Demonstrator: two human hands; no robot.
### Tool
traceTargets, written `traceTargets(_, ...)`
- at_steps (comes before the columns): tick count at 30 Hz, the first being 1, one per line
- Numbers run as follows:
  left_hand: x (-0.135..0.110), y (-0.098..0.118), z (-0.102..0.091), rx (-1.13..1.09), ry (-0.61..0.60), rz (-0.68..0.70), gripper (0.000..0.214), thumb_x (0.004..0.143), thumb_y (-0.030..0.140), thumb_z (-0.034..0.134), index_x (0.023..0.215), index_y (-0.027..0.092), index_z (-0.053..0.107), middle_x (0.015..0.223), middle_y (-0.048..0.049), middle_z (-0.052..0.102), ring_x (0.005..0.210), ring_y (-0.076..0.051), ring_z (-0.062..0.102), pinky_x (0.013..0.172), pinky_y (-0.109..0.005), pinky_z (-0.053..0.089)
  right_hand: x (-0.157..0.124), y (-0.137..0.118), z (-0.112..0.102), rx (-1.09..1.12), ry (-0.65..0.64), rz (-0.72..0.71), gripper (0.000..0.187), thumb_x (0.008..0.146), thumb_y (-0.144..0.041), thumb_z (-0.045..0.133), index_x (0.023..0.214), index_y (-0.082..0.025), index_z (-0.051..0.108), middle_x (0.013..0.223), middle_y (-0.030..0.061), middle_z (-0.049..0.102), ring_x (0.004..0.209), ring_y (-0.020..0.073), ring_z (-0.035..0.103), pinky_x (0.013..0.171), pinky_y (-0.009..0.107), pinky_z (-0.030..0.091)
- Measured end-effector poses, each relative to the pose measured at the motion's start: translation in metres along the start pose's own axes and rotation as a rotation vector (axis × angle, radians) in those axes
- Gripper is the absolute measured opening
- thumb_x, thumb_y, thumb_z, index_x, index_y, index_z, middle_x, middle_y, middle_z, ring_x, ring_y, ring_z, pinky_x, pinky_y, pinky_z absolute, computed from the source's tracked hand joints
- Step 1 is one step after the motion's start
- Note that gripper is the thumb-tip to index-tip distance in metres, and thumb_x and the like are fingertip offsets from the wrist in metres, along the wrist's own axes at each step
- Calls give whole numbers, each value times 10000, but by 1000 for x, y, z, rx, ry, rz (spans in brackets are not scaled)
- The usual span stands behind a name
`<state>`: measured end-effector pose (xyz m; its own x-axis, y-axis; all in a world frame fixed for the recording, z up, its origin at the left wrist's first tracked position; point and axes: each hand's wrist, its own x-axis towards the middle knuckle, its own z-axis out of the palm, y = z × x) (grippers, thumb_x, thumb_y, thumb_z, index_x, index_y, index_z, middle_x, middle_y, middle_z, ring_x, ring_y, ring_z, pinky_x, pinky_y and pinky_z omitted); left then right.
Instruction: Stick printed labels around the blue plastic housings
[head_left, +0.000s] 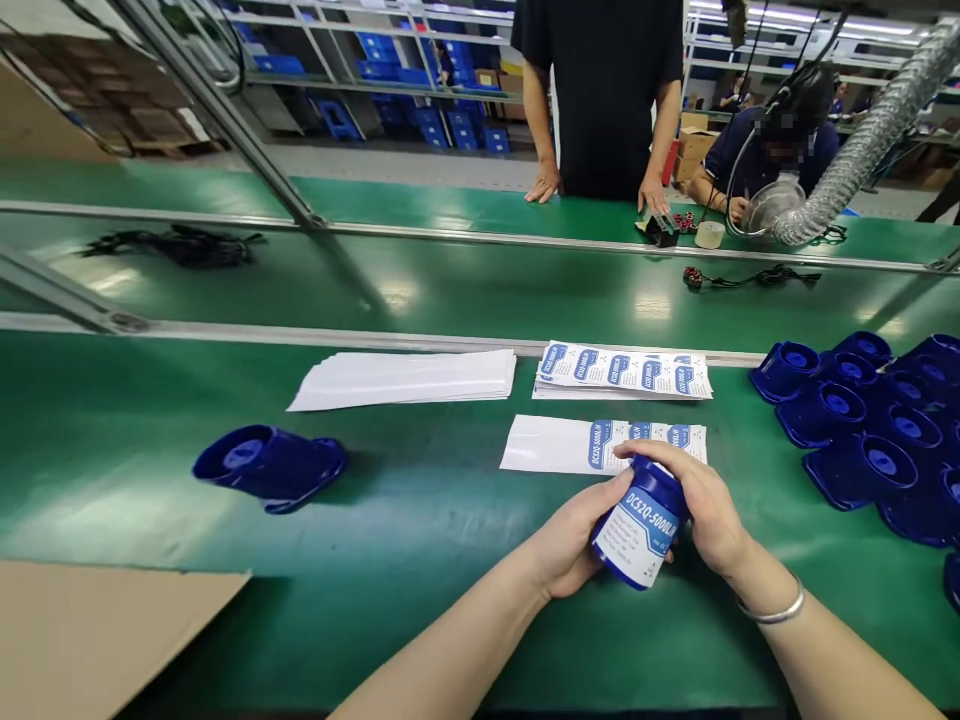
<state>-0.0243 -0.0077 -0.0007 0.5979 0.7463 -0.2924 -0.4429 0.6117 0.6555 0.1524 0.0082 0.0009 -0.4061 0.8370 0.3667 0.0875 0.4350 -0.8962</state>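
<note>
Between both hands sits a dark blue plastic housing (pixel 641 522), tilted, with a white and blue label reading "DC52Q-5000L" on its side. My left hand (pixel 577 540) grips it from the left, fingers wrapped behind and partly hidden. From the right, my right hand (pixel 701 500) closes over its upper edge. Just beyond the hands lies a label strip (pixel 559 443), its left part bare and several labels on its right. Behind that is a stack of label sheets (pixel 622 372). To their left rests a pile of blank white strips (pixel 405 380).
One blue housing (pixel 262 465) lies on its side at left. Several more housings (pixel 862 430) crowd the right. A cardboard flap (pixel 97 630) covers the near left. Beyond the metal rail are black cables (pixel 180 245), a standing person (pixel 604 100) and a silver duct (pixel 870 140).
</note>
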Motion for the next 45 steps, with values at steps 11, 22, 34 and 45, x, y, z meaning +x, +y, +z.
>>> traceTargets(11,2,11,-8,362,-11,121,391,905,509,636,1071,174,750,1052,-114,749,975,-272,697,876,-351,521,-5,-5,10,-172,64,45,419,1057,-428,320,1386,-262,519,1297,93,600,1189,260,564,1047,444,433)
traceTargets(22,-4,22,5,1006,110,294,258,841,420,666,974,203,701,909,-78,735,787,-277,669,628,-290,446,-8,-9,16,-300,164,244,474,1050,-448,342,1483,-258,366,1171,97,631,1083,243,617,939,411,480)
traceTargets(34,0,14,3,679,186,172,432,728,548,758,948,178,714,923,-92,734,860,-294,663,693,-325,476,-5,-8,10,-217,143,207,496,1024,-468,386,1478,-267,369,1213,109,608,1108,271,600,965,450,473)
traceTargets(45,6,4,-3,97,162,92,391,804,508,754,905,130,767,881,-115,738,854,-241,665,792,-333,482,-7,7,10,-52,293,138,482,1006,-488,381,1427,-260,436,1186,120,613,1116,295,593,1001,511,465)
